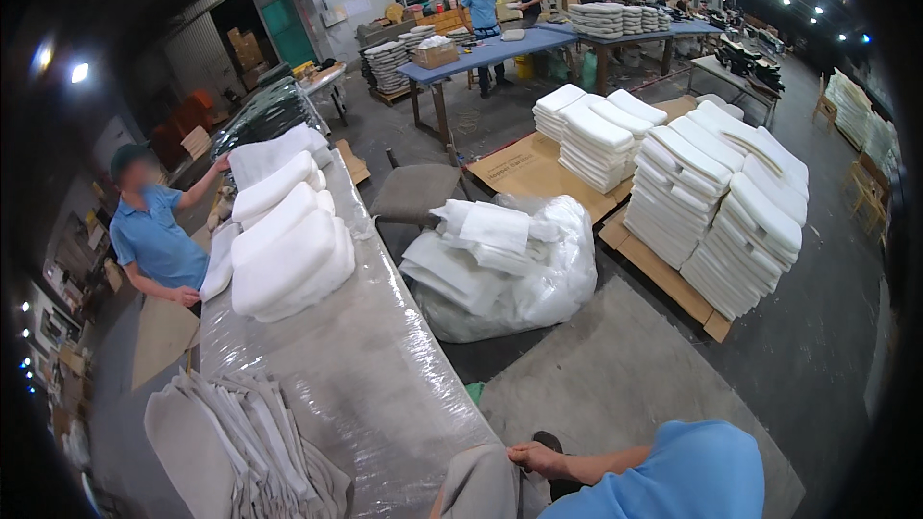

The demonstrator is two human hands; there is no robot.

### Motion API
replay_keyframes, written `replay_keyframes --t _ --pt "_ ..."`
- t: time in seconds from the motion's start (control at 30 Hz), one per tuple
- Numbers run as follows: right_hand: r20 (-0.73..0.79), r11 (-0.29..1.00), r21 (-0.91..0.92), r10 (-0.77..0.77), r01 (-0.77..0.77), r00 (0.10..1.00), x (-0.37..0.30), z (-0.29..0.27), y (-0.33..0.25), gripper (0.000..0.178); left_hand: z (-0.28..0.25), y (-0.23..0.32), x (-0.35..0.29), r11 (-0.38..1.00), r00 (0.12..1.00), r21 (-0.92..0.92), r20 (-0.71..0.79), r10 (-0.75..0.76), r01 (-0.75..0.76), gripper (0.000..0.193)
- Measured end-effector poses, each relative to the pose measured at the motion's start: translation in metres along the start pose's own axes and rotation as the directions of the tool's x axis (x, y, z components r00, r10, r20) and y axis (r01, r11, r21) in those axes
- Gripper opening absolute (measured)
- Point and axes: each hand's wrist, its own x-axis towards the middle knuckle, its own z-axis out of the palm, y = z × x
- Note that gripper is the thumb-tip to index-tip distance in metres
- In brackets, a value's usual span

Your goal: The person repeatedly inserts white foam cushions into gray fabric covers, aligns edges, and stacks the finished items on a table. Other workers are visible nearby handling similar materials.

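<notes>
At the lower edge, my right hand (540, 461) is closed on the edge of a grey fabric cover (481, 482), beside the near corner of the plastic-wrapped table (375, 380). A sliver of skin shows at the cover's left side; the fingers of my left hand are hidden. On the near left part of the table lies a fanned pile of grey fabric covers (245, 452). Farther along are stacked white foam pads (288, 255), where a co-worker in a blue shirt (159, 235) has a hand on a pad.
Right of the table sits a clear plastic bag of white padding (519, 274), beside a grey-seated chair (415, 194). Tall stacks of white pads (716, 192) stand on cardboard (543, 168) on the floor. Blue-topped tables (490, 56) with people around them are farther back.
</notes>
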Motion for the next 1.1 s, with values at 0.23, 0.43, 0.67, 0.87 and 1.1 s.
replay_keyframes --t 0.23,0.43,0.67,0.87,1.1 --pt "-0.191 0.996 0.075 0.06 -0.046 0.98 -0.033 -0.014 0.017 0.031 0.016 -0.023 0.008 0.987 0.993 0.111 0.015 0.116 -0.117 0.033" --pt "-0.269 0.866 0.5 0.175 -0.018 0.947 -0.014 -0.008 0.018 0.045 0.043 -0.016 0.026 0.857 0.949 0.434 -0.018 0.316 -0.277 0.034" --pt "-0.354 0.883 0.469 0.193 -0.005 0.915 0.002 -0.006 0.02 0.046 0.051 -0.003 0.025 0.52 0.885 0.817 -0.026 0.465 -0.249 0.04" --pt "-0.418 0.6 -0.775 -0.252 -0.198 0.873 0.025 -0.038 0.048 0.039 0.06 -0.009 0.034 0.701 0.927 0.686 -0.104 0.361 -0.195 0.032" --pt "-0.557 0.908 -0.39 -0.101 -0.152 0.825 0.034 -0.036 0.058 0.036 0.068 0.003 0.041 0.608 0.93 0.783 -0.117 0.349 -0.13 0.033"
